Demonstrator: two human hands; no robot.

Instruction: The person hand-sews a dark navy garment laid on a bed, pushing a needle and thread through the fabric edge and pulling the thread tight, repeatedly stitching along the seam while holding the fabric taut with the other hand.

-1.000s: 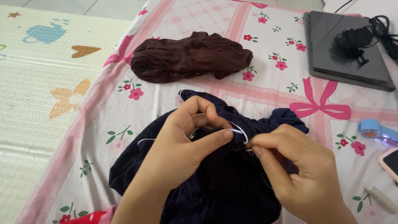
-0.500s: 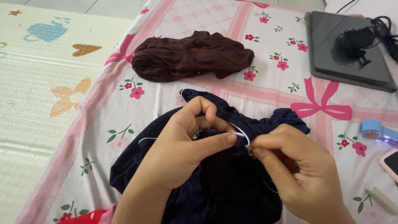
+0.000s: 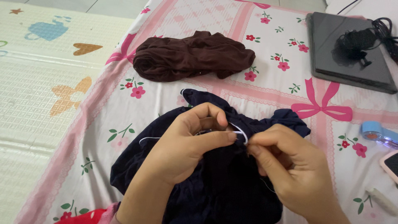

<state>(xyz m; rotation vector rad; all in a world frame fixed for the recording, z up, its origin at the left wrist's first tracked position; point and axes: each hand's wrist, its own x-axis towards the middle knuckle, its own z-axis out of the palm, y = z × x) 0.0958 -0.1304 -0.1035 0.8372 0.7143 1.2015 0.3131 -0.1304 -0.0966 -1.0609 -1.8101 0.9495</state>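
Observation:
A dark navy garment point(image 3: 232, 186) lies bunched on a floral pink and white bedsheet point(image 3: 269, 95). My left hand point(image 3: 188, 143) pinches a fold of it near the top, thumb against forefinger. A white thread point(image 3: 242, 135) loops over that fold and trails left across the sheet. My right hand point(image 3: 286, 166) meets the left at the fold, fingertips pinched together on the thread; any needle is hidden.
A crumpled brown garment point(image 3: 190, 56) lies farther up the sheet. A closed dark laptop point(image 3: 344, 54) with a black cable on it sits top right. A small blue device point(image 3: 379, 132), a phone corner point(image 3: 391, 164) and a white stick lie at right. A patterned mat point(image 3: 41, 83) covers the floor left.
Both hands stay on the fold; my right fingertips have drawn slightly closer to the left thumb. The view has shifted slightly.

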